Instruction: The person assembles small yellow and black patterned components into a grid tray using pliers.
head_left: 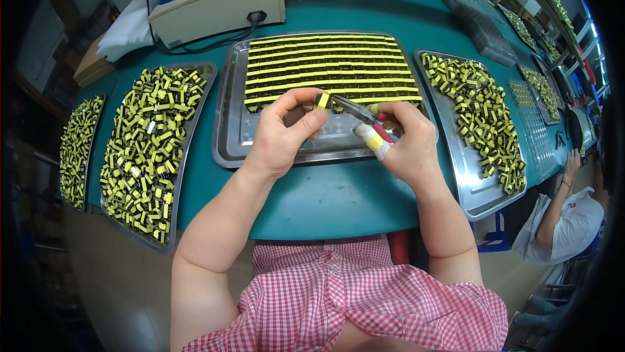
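Note:
Between thumb and fingertips, my left hand (277, 134) pinches a small yellow-and-black transformer (323, 100) above the front of the middle metal tray (228, 147). My right hand (411, 143) is closed round red-handled pliers (355, 110), whose jaws point left and meet or nearly meet the transformer. White and yellow wrapping (371, 139) covers a digit of that hand. Behind both hands, rows of like transformers (325, 65) fill the back of the tray. The exact contact at the jaws is too small to make out.
Loose transformers heap in two trays on the left (146, 150) (81, 147) and one on the right (475, 111). A beige box-shaped device (221, 3) with a black cable stands behind. Clear plastic trays (478, 29) lie back right. Other people (566, 215) sit at the right.

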{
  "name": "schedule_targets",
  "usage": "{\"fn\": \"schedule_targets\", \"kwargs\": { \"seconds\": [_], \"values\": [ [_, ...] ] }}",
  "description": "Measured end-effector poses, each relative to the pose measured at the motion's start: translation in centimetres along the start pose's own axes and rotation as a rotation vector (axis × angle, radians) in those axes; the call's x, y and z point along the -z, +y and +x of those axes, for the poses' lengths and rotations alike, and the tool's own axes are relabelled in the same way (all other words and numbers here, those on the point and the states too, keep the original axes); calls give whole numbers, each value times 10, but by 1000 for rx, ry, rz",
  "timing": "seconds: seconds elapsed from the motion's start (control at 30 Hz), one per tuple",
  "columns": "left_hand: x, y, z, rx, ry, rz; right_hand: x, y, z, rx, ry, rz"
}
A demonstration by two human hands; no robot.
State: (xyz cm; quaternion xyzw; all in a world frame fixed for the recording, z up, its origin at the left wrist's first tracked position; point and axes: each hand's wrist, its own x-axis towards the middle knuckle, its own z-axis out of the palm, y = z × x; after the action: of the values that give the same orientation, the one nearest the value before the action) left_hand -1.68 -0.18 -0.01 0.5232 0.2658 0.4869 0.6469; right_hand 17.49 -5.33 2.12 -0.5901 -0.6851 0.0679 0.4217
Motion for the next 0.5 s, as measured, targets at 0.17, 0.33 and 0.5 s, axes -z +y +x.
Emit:
{"fn": "schedule_targets", "kwargs": {
  "seconds": [0.17, 0.33, 0.5],
  "values": [
    [1, -1, 2, 1, -4, -4, -2, -1, 1, 29, -4, -20],
    [0, -3, 1, -26, 18, -27, -2, 0, 0, 39, -1, -39],
    [-2, -1, 0, -49, 24, 26, 0, -1, 0, 45, 17, -62]
  ]
}}
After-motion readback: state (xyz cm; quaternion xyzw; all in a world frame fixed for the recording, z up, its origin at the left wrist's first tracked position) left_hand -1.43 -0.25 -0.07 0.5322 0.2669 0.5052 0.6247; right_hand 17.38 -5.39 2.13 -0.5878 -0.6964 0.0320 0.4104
